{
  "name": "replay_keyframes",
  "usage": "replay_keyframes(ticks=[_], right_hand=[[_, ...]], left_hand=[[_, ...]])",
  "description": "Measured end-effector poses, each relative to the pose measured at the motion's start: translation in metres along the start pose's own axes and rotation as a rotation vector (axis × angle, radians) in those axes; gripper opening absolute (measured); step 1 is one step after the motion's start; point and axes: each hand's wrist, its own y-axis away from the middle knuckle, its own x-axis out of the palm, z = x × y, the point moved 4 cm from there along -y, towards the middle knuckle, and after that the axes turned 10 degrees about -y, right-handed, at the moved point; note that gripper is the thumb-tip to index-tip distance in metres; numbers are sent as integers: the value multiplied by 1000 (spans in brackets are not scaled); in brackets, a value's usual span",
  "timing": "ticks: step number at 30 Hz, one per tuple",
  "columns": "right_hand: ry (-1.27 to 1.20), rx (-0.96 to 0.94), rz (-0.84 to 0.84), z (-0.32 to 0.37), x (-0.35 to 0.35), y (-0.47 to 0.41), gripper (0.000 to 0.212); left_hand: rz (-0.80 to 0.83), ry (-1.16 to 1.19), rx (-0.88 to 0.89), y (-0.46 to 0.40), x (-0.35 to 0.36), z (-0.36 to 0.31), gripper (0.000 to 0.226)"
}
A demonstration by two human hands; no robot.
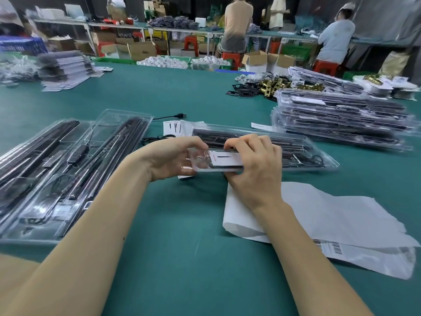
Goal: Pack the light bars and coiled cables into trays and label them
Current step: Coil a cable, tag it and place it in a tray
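Head view: a clear tray (262, 149) with dark light bars is held at its near-left end by both hands, left hand (173, 158) and right hand (255, 165), fingers curled round the edge by a white label (224, 158). Its long axis runs right and away. Bare green table (182, 224) lies near. Filled trays (57, 174) are cut off at left; the stack (341, 119) at right is blurred.

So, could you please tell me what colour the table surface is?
The table surface is teal green, clearest in the head view.
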Motion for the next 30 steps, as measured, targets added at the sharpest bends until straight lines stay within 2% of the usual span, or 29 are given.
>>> replay_keyframes(ticks=[10,14,17,20,23,26,30], right_hand=[[13,-24,9,5,4,-2,21],[-131,-84,92,-8,1,-1,33],[-292,-108,68,-18,-6,0,28],[-376,-71,41,-28,-11,3,18],[-331,-2,23,-45,-16,5,8],[-280,78,12,-54,-18,5,8],[-283,84,25,-50,-17,4,8]], left_hand=[[-7,112,-30,-2,1,5,9],[-67,191,-21,-2,-5,5,24],[-137,237,-34,-3,-9,7,23],[-225,248,-38,-4,-18,12,23],[-341,283,-48,-2,-34,20,22],[-377,285,-58,0,-41,23,20],[-401,293,-52,-2,-42,24,25]])
